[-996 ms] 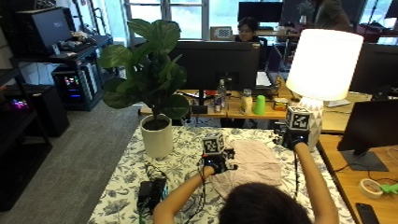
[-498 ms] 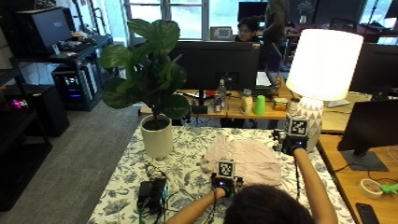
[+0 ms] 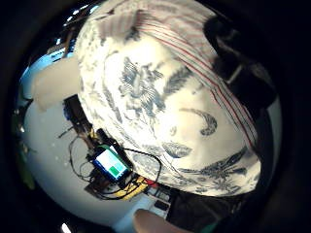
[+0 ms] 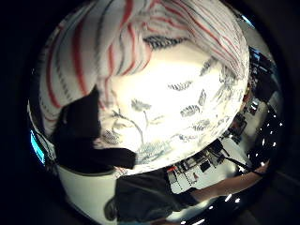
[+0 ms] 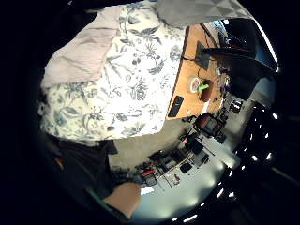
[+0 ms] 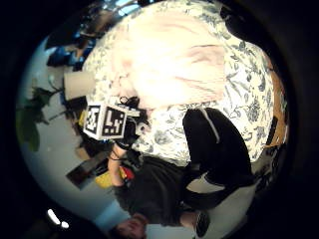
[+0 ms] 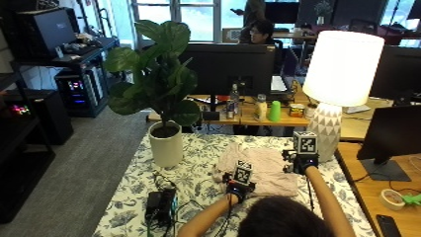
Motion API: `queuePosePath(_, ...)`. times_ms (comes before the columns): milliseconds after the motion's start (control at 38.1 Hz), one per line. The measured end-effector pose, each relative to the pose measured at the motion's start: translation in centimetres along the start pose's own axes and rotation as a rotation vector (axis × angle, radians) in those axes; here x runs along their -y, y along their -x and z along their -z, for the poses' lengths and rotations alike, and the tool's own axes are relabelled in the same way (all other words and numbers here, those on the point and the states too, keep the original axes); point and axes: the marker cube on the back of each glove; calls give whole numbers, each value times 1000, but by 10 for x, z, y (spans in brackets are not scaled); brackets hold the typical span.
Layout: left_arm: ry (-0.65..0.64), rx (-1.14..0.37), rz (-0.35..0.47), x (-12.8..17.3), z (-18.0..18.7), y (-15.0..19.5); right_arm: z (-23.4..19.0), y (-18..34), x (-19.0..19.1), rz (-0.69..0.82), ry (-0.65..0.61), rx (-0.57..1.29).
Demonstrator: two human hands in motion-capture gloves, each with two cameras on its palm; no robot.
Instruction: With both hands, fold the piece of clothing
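Pot [image 7: 166, 145]: one white pot on the bench [image 7: 197, 182] – a leafy plant [image 7: 158, 74] in it.
Garment [image 7: 260, 165]: one, pinkish and striped, spread on the bench's floral cloth beside a lamp [image 7: 335, 94].
Left hand [image 7: 240, 187]: at the garment's near edge – fingers pinch the cloth.
Right hand [image 7: 301, 162]: raised over its right edge; grip cannot be told.

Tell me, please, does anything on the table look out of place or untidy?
Only the garment itself: it lies rumpled on the floral tablecloth, its near left edge bunched beside the left hand. Nothing looks spilled or damaged.
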Motion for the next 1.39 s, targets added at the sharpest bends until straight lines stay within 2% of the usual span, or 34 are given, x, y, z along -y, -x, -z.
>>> queuePosePath(79, -103, 62, 16, 11, 9, 5, -10, 11, 11, 189, -115, -24)
queuePosePath(131, -159, 88, 24, 18, 16, 9, -17, 18, -8, 217, -114, -38)
queuePosePath(184, -159, 66, -13, 21, 22, 11, -24, 26, -36, 227, -99, -54)
queuePosePath(236, -87, 14, -88, 18, 27, 9, -32, 33, -48, 242, -107, -69)
queuePosePath(262, -44, -4, -107, 16, 29, 9, -37, 36, -46, 251, -119, -78)
queuePosePath(315, -10, -11, -70, 16, 34, 14, -50, 44, -39, 261, -133, -101)
queuePosePath(367, -38, -1, -21, 19, 43, 20, -64, 52, -30, 254, -129, -131)
queuePosePath(551, -130, -3, -46, 23, 65, 28, -100, 71, -13, 236, -102, -163)
queuePosePath(682, -149, 4, -53, 26, 69, 34, -89, 72, -3, 215, -360, -155)
queuePosePath(734, -117, -1, -62, 22, 66, 35, -82, 69, -5, 199, -400, -139)
queuePosePath(786, -65, 6, -74, 16, 63, 38, -78, 64, -12, 190, -360, -139)
queuePosePath(918, 35, 59, -77, -3, 56, 44, -75, 47, -32, 83, -160, -236)
queuePosePath(970, 79, 80, -70, -16, 55, 47, -75, 48, -41, 122, -97, -262)
queuePosePath(1022, 108, 109, -70, -28, 55, 50, -72, 53, -49, 228, -95, -283)
queuePosePath(1127, -7, 174, -53, -24, 63, 56, -64, 58, -65, 305, -39, -328)
queuePosePath(1153, -12, 189, -62, -19, 64, 57, -61, 59, -68, 304, -10, -334)
queuePosePath(1206, 63, 213, -130, -10, 63, 57, -52, 60, -64, 305, 44, -341)
queuePosePath(1258, 140, 224, -205, -6, 67, 57, -42, 59, -41, 311, 81, -344)
queuePosePath(1285, 162, 226, -213, -6, 73, 58, -36, 59, -28, 305, 86, -345)
queuePosePath(1311, 188, 229, -193, -8, 80, 62, -27, 59, -19, 290, 77, -348)
queuePosePath(1389, 269, 226, -58, -13, 108, 76, 5, 61, -11, 231, 7, -357)
